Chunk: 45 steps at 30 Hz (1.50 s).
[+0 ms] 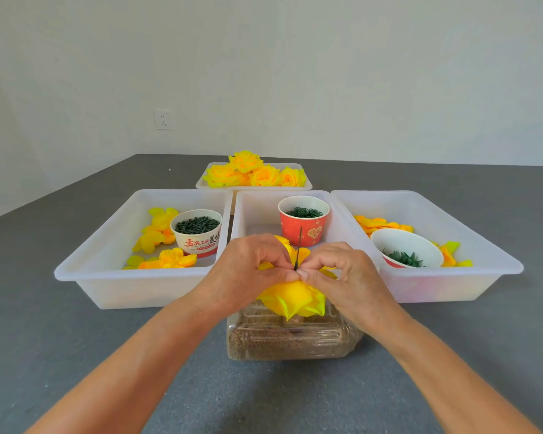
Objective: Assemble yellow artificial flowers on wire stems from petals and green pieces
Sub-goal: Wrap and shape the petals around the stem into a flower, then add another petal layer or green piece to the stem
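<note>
the yellow fabric flower head (290, 297) sits between my hands, upside down by the look of it, its petals hanging toward me over the clear plastic container of brown grain (292, 338) on the grey tabletop (76, 355). a thin dark green wire stem (299, 249) stands up out of its base, between my fingertips. my left hand (248, 267) is curled round the flower's left side, thumb and forefinger pinching at the foot of the wire; my right hand (342, 270) pinches the same spot from the other side, fingers bent tight. whether a small green piece is already under my fingertips i cannot tell, they cover the joint.

i judge this to be the seating step: pushing petals, or a green piece, down the wire against the flower's base. the next move calls for a firm hold with one hand while the other slides the piece straight along the wire, without bending it or crushing the petals.

just behind is the middle white plastic tray (251, 211) with a red paper cup of green rings (303, 219). the left white tray (107, 245) holds loose yellow petals (157, 233) and a white paper cup of dark green pieces (196, 231); the right white tray (452, 274) holds more petals and a tilted cup of green leafy pieces (406, 250). farthest back, a small white tray (306, 184) carries finished yellow flowers (253, 173).
</note>
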Each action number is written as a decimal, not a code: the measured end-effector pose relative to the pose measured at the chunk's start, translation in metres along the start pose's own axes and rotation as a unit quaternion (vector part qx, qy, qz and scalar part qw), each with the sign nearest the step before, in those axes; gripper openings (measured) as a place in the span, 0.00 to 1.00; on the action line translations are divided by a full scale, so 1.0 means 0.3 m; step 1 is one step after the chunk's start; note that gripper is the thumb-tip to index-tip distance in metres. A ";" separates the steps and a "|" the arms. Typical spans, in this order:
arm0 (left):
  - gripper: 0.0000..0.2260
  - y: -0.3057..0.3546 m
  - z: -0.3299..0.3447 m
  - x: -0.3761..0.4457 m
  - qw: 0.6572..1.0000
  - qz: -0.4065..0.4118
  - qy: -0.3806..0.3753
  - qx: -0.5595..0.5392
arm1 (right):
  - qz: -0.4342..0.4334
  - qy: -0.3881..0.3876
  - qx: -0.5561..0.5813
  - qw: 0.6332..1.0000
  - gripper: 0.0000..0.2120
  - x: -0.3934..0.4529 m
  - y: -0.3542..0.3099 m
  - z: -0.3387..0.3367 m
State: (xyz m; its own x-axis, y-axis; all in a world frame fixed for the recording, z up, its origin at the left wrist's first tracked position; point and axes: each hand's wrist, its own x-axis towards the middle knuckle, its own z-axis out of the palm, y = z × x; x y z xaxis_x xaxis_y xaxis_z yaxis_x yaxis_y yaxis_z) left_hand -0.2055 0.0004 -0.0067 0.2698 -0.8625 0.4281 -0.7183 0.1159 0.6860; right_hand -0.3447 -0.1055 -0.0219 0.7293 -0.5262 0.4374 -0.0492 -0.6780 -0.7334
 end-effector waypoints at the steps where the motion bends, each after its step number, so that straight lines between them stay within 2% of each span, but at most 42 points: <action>1: 0.02 0.001 0.000 -0.002 1.000 -0.001 0.000 -0.001 | 0.008 0.004 0.007 1.000 0.07 -0.001 -0.002 0.000; 6: 0.09 0.005 -0.008 -0.013 0.999 -0.023 0.026 -0.004 | 0.012 0.030 0.028 0.999 0.14 0.003 -0.021 -0.013; 9: 0.03 0.011 0.005 -0.009 0.998 -0.027 0.050 -0.008 | 0.025 0.036 0.043 0.998 0.11 0.001 -0.021 -0.017; 13: 0.01 0.010 0.018 -0.005 0.996 -0.036 0.068 -0.035 | 0.037 0.035 0.057 0.997 0.10 0.003 -0.018 -0.021; 19: 0.01 -0.005 0.024 -0.014 0.995 -0.047 0.033 -0.080 | 0.056 0.012 0.086 0.995 0.08 0.002 0.004 -0.014; 26: 0.07 -0.018 0.037 -0.025 0.992 -0.047 0.046 -0.107 | 0.083 0.018 0.104 0.991 0.04 0.003 0.004 -0.016; 31: 0.07 -0.030 0.045 -0.017 0.990 -0.056 0.060 -0.111 | 0.111 0.065 0.090 0.988 0.04 0.036 0.041 -0.096; 34: 0.06 -0.030 0.046 -0.016 0.991 -0.051 0.062 -0.109 | 0.144 0.113 0.026 0.983 0.02 0.094 0.106 -0.179; 37: 0.05 -0.027 0.047 -0.017 0.992 -0.043 0.062 -0.098 | 0.199 0.148 -0.160 0.956 0.05 0.173 0.218 -0.282; 39: 0.04 -0.025 0.046 -0.018 0.992 -0.046 0.058 -0.101 | 0.259 0.104 -0.308 0.910 0.06 0.211 0.296 -0.339; 41: 0.04 -0.024 0.044 -0.018 0.993 -0.049 0.052 -0.097 | 0.307 0.046 -0.397 0.864 0.05 0.221 0.360 -0.369; 43: 0.05 -0.024 0.042 -0.016 0.993 -0.051 0.046 -0.092 | 0.320 0.005 -0.422 0.848 0.03 0.224 0.412 -0.386; 45: 0.06 -0.023 0.042 -0.017 0.993 -0.054 0.045 -0.098 | 0.320 -0.030 -0.444 0.836 0.09 0.231 0.448 -0.390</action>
State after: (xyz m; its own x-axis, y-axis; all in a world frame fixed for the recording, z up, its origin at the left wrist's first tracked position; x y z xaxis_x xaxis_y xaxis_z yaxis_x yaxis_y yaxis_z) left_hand -0.2099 -0.0021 -0.0211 0.4008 -0.8289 0.3902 -0.5450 0.1266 0.8288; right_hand -0.3805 -0.2932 -0.0293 0.3918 -0.9183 0.0571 -0.9105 -0.3959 -0.1195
